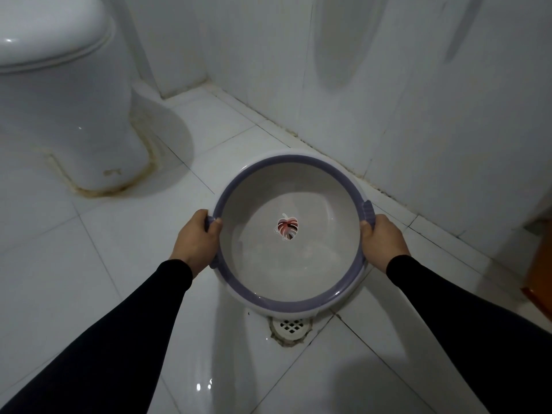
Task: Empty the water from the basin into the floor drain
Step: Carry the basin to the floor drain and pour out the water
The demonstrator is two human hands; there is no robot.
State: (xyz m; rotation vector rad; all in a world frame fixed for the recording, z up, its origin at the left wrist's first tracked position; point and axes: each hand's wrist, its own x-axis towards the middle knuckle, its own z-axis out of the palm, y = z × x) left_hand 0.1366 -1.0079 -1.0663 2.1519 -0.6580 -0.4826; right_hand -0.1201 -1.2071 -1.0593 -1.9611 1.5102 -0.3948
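Observation:
A round white basin with a purple rim (248, 171) hangs above the tiled floor, tilted toward me. A red leaf print marks its bottom, and clear water lies in the near lower part. My left hand (197, 242) grips the left rim handle, thumb inside the rim. My right hand (383, 243) grips the right rim handle the same way. The white floor drain (291, 326) sits in the floor just below the basin's near edge, its far part hidden by the basin.
A white toilet (65, 94) stands at the left. White tiled walls (418, 100) meet in a corner behind the basin. A brown wooden edge (540, 276) shows at the far right. The glossy floor tiles (119, 264) look wet near the drain.

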